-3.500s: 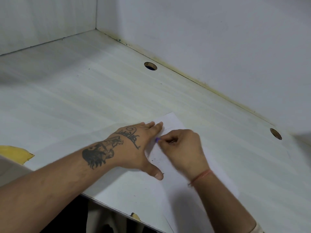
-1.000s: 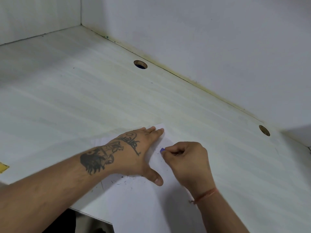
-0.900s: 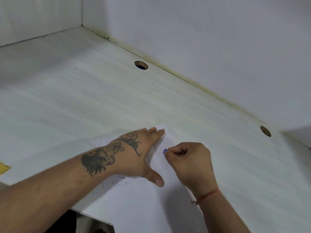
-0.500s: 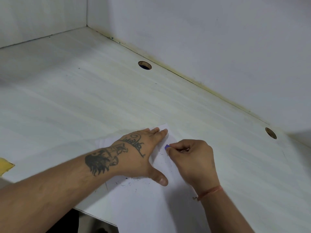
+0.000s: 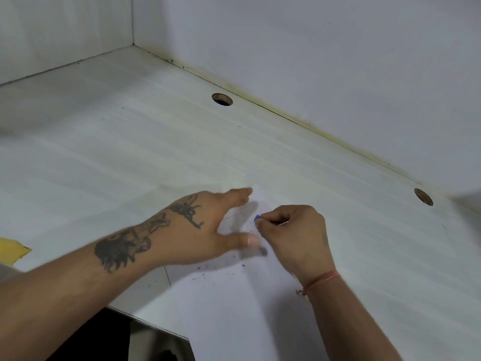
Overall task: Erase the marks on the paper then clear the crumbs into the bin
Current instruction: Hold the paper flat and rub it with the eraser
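Paper (image 5: 234, 308): a thin white sheet lying flat on the desk, its far corner just past the left fingertips and its near part running over the desk's front edge; faint pencil lines show between the two hands.
Eraser (image 5: 257, 217): a small purple block, only one corner of it showing at the right fingertips, held at the paper's surface.
Crumbs (image 5: 208, 273): tiny dark and purplish specks and curls scattered on the paper near the left thumb and below the left palm.
Right hand (image 5: 294, 235): fingers curled tight, pinching the eraser; a thin orange thread (image 5: 321, 280) circles the wrist.
Left hand (image 5: 205, 227): spread wide with nothing in it, thumb apart from the fingers, blurred; whether it touches the sheet I cannot tell. Dark tattoos cover its back and the forearm.
Desk (image 5: 130, 157): pale laminate with a faint streaked wood grain, set into a white corner; two round cable holes (image 5: 222, 99) lie along the back edge, where the seam is yellowed.
Yellow scrap (image 5: 13, 250): a pointed yellow piece at the left edge, well apart from the paper.
Bin: not in view.
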